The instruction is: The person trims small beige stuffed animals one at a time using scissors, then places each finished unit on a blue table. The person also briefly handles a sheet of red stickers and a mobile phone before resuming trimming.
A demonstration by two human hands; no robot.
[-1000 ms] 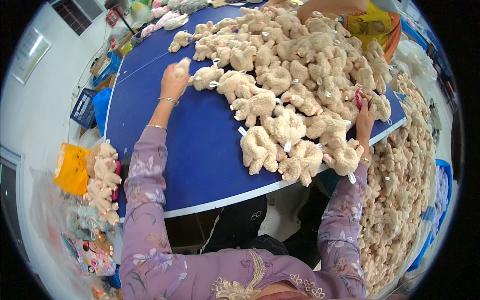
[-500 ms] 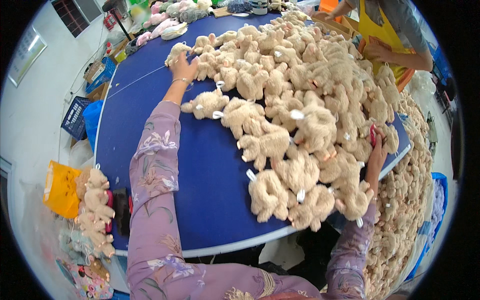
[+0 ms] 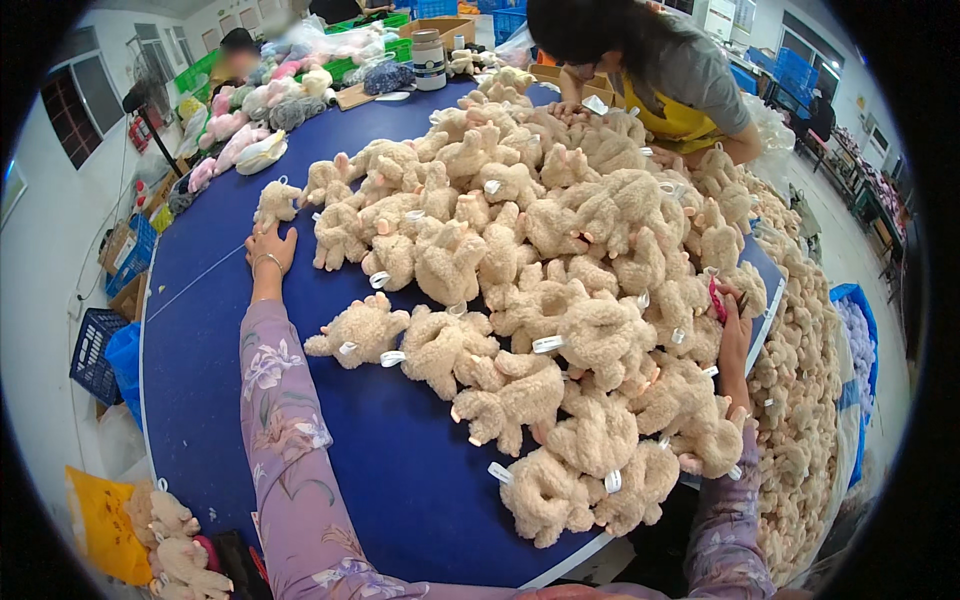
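- Plush toys (image 3: 560, 300), beige and fluffy with white tags, lie heaped on the blue table (image 3: 400, 500) between my two hands.
- My left hand (image 3: 270, 247) lies flat on the table, fingers together, just below one small toy (image 3: 275, 203) set apart from the heap.
- My right hand (image 3: 732, 315) reaches into the far edge of the heap; its fingers pinch a small red tool (image 3: 717, 300) and press against the toys.
- More toys (image 3: 800, 420) are piled beyond my right hand, off the table edge.
- Across the heap, a person in a yellow apron (image 3: 680, 120) leans over the toys.
- An orange bag (image 3: 100, 520) sits down by my left elbow.
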